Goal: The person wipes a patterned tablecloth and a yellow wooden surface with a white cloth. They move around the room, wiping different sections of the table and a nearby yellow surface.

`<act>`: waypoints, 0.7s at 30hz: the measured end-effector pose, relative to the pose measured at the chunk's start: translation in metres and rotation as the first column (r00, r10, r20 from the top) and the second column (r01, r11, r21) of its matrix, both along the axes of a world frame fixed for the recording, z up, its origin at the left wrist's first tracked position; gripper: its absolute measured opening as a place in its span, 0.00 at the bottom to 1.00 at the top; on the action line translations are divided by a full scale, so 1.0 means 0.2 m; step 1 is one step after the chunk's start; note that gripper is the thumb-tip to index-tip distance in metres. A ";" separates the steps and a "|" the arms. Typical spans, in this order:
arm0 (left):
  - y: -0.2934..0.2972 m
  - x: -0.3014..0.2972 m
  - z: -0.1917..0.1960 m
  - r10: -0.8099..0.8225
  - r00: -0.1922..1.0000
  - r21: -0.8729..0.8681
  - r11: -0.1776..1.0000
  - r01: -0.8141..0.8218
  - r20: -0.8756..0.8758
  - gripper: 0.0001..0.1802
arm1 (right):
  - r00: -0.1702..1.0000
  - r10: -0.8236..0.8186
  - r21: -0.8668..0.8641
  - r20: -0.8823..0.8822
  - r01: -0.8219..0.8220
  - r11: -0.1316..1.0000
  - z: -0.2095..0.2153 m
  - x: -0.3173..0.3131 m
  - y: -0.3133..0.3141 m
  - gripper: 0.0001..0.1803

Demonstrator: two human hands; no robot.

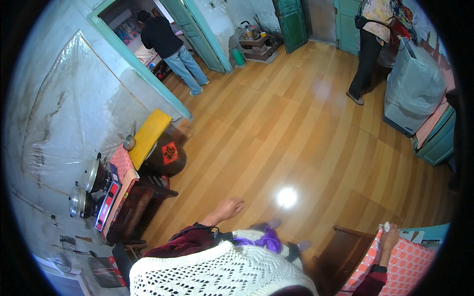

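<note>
My left hand [228,208] hangs out in front of me above the wooden floor [276,128], fingers loosely extended and holding nothing. My right hand [388,240] rests at the lower right on a table covered with a red-and-white checked cloth [410,264]. Its fingers are closed around a small white object [386,226] at the cloth's edge; I cannot tell what the object is. A white knitted top [217,271] and a purple garment [264,240] fill the bottom of the view.
A low stove with two lidded metal pots [88,190] stands at the left wall, beside a yellow board [149,135] and a dark round jar [168,155]. One person [165,42] stands in the far doorway, another [369,47] by a plastic-covered white appliance [414,86]. A wooden chair [345,251] is beside me.
</note>
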State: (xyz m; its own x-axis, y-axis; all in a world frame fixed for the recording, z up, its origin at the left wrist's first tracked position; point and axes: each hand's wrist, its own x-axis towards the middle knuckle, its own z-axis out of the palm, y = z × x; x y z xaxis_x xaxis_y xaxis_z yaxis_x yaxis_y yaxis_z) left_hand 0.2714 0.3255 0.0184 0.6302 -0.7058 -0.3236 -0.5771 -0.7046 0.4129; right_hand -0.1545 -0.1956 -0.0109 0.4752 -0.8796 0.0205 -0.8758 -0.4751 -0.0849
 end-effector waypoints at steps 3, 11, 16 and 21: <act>-0.03 0.00 0.01 -0.021 1.000 -0.019 1.000 0.021 -0.013 0.14 | 0.956 0.253 -0.020 0.146 -0.253 0.967 0.12 0.16 0.21 0.13; -0.10 0.02 -0.05 -0.050 0.998 -0.145 0.988 0.045 -0.028 0.12 | 0.961 0.172 -0.003 0.216 -0.176 0.984 0.18 -0.21 0.16 0.18; -0.09 0.06 -0.08 -0.065 0.997 -0.161 0.985 0.057 -0.045 0.12 | 0.959 -0.229 -0.127 0.170 0.252 0.959 -0.03 -0.60 0.00 0.21; -0.10 0.08 -0.09 -0.080 0.997 -0.193 0.978 0.080 0.010 0.12 | 0.971 -0.047 -0.225 0.232 0.101 0.969 -0.13 -0.32 0.21 0.25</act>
